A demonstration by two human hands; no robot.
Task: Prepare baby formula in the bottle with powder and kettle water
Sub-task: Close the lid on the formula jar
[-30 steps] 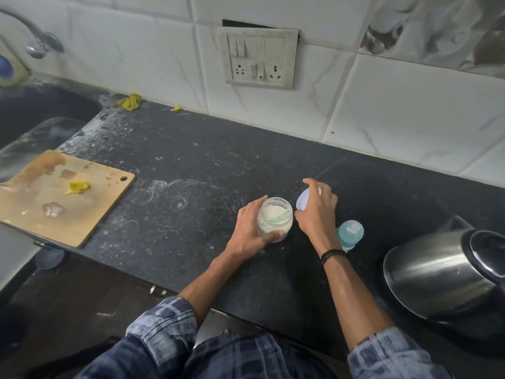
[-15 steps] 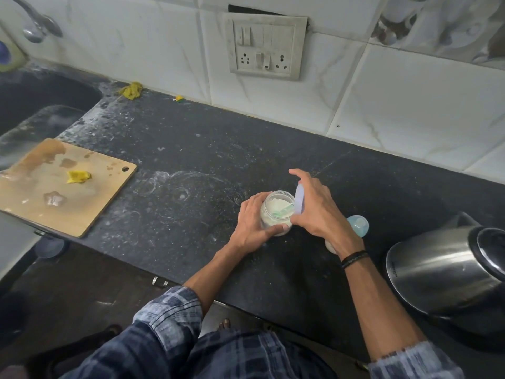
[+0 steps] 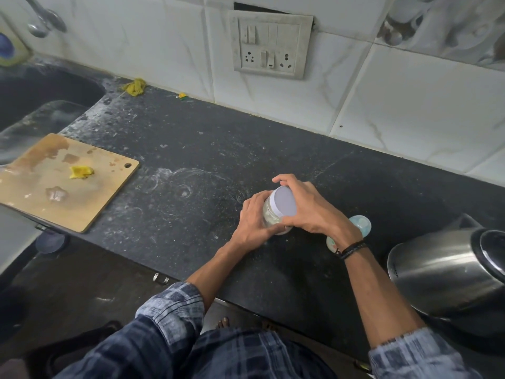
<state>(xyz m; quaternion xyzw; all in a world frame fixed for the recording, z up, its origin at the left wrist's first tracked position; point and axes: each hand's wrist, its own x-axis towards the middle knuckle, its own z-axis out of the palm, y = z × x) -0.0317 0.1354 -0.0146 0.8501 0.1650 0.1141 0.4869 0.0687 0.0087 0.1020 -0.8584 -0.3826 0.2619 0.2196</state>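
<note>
A small clear jar of white powder (image 3: pixel 270 216) stands on the black counter (image 3: pixel 191 149). Its white lid (image 3: pixel 285 201) sits on top of it. My left hand (image 3: pixel 254 222) grips the jar's side. My right hand (image 3: pixel 311 207) curls round the lid from the right. Behind my right wrist stands the baby bottle (image 3: pixel 360 222), with a pale blue cap, partly hidden. The steel kettle (image 3: pixel 448 272) sits at the right edge of the counter.
A wooden cutting board (image 3: pixel 65 181) with yellow scraps lies at the left, next to a dark sink (image 3: pixel 41 99) and tap (image 3: pixel 41 20). A switch and socket plate (image 3: pixel 269 45) is on the tiled wall. A yellow cloth scrap (image 3: pixel 134 87) lies by the wall.
My right hand has brought the lid from beside the open jar onto its mouth. The powder and scoop inside are now covered. My left hand has kept hold of the jar.
</note>
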